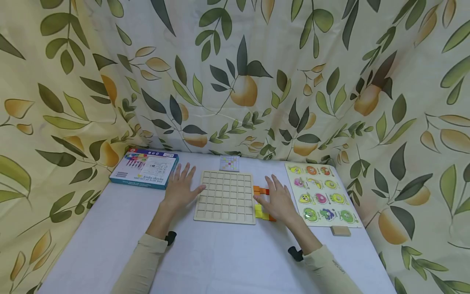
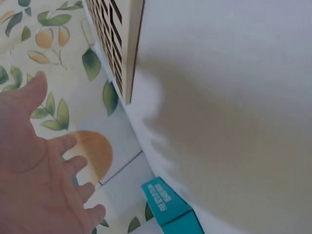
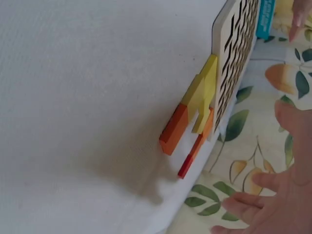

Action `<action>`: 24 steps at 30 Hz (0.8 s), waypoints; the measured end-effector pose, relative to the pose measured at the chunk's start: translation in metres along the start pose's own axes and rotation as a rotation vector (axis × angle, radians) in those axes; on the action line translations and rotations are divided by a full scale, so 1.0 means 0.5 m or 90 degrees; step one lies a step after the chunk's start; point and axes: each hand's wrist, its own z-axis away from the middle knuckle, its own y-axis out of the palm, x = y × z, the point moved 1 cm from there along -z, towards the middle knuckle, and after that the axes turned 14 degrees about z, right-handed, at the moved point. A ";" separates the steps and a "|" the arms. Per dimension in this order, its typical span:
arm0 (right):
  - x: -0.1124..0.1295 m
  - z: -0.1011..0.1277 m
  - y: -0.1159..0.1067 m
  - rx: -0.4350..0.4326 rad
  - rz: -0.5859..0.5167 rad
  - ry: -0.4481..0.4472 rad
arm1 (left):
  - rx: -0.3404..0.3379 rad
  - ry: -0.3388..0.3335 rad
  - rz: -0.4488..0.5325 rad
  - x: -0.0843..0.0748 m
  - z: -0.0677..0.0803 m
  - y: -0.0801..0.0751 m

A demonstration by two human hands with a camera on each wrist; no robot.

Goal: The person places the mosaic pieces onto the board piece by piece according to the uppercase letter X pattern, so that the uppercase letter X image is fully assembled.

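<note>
table (image 1: 220, 261): white cloth | grid board (image 1: 225, 197) between both hands | colour blocks (image 1: 261, 202) under right hand (image 1: 278, 200) | box (image 1: 145, 168) beyond left hand (image 1: 180, 188) | fruit puzzle (image 1: 321, 194) outside right hand

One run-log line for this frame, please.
left hand: open, beside grid board | right hand: open, over coloured blocks

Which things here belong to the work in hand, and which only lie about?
In hand: wooden grid board, orange and yellow pieces, pattern card, left hand, right hand.
Lying about: blue box, fruit puzzle, small wooden block.
</note>
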 end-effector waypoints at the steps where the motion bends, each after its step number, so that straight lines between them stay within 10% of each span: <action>1: 0.001 0.000 0.002 -0.001 -0.006 0.004 | 0.008 0.002 0.001 -0.002 0.001 0.003; 24: -0.004 -0.019 0.044 0.023 -0.085 0.037 | 0.168 0.020 0.028 -0.046 0.038 0.064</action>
